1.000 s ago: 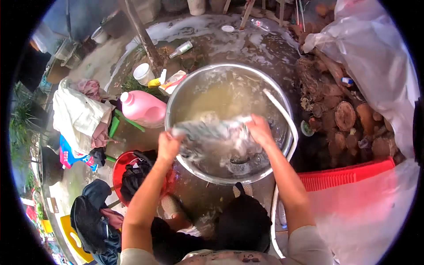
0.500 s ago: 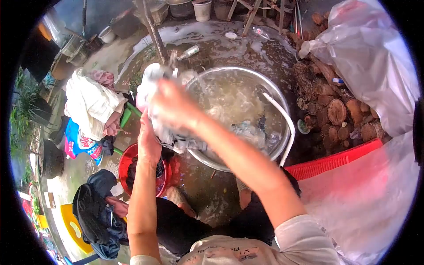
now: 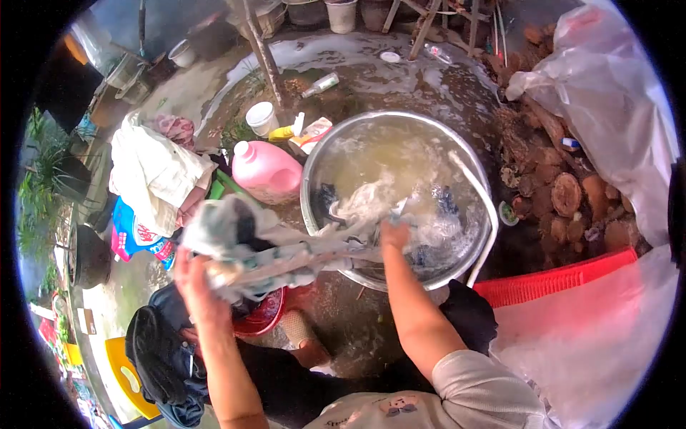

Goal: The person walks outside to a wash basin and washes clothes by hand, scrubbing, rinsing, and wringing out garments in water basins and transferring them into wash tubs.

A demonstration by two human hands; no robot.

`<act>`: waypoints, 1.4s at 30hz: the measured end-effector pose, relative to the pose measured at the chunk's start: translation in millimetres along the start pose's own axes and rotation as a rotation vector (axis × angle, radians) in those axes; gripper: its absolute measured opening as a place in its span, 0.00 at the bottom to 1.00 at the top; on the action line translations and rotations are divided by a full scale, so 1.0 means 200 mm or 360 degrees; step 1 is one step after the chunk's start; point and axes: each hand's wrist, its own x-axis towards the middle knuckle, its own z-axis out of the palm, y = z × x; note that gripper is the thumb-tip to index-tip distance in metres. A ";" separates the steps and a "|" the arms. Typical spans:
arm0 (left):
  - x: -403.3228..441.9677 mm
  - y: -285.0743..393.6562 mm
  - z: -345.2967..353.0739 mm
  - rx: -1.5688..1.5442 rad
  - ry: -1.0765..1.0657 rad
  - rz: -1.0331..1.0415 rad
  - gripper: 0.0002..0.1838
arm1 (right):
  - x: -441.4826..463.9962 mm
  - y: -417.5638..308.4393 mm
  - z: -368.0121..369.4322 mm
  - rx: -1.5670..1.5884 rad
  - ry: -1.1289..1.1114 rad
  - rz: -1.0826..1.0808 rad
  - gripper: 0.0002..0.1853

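A wet, light patterned cloth (image 3: 307, 259) stretches between my two hands, from left of the metal basin (image 3: 309, 207) to over its water. My left hand (image 3: 196, 282) is at the cloth's bunched left end, above the red bucket (image 3: 266, 318); motion blurs its fingers, and whether they close on the cloth is unclear. My right hand (image 3: 394, 234) is closed on the cloth's right end, over the basin. More cloth lies in the cloudy water, and a white hose (image 3: 475, 182) hangs over the basin's right rim.
Left of the basin stand a pink jug (image 3: 266, 170), a white tub (image 3: 262, 118) and a yellow bottle (image 3: 287, 131). White clothes (image 3: 153, 171) are piled farther left, dark clothes (image 3: 161, 350) nearer me. Cut logs (image 3: 566, 194) and a red ribbed tray (image 3: 557, 277) are at the right.
My hands, together left of the basin half a second ago, are now apart with the cloth stretched between them. My right hand has moved right over the basin, my left hand left and lower.
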 end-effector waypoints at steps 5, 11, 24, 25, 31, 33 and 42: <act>-0.04 0.28 -0.14 -0.0553 0.0302 0.0087 0.19 | -0.32 -0.22 0.03 0.0333 -0.0010 0.0804 0.32; 0.03 0.08 -0.19 0.0040 0.0250 0.0122 0.15 | -0.43 -0.18 0.18 0.1344 -0.1196 0.0837 0.16; 0.00 -0.01 0.07 0.0164 -0.0586 0.0015 0.35 | -1.10 -1.93 -1.18 0.2110 -0.1712 -0.0150 0.08; -0.03 -0.02 0.15 0.0378 -0.0622 0.0144 0.38 | -1.16 -1.92 -1.14 0.2057 -0.1796 -0.0228 0.07; 0.13 -0.32 0.18 0.1355 -0.0360 0.1368 0.29 | -1.36 -1.64 -0.82 0.1089 -0.1978 -0.1212 0.19; 0.17 -0.23 0.20 0.1479 -0.0295 0.1605 0.26 | -1.20 -1.53 -0.80 0.1206 -0.2185 -0.0836 0.25; 0.11 0.11 -0.03 -0.0083 -0.0010 0.0318 0.24 | -0.98 -0.03 -0.25 0.1045 -0.1830 0.1530 0.39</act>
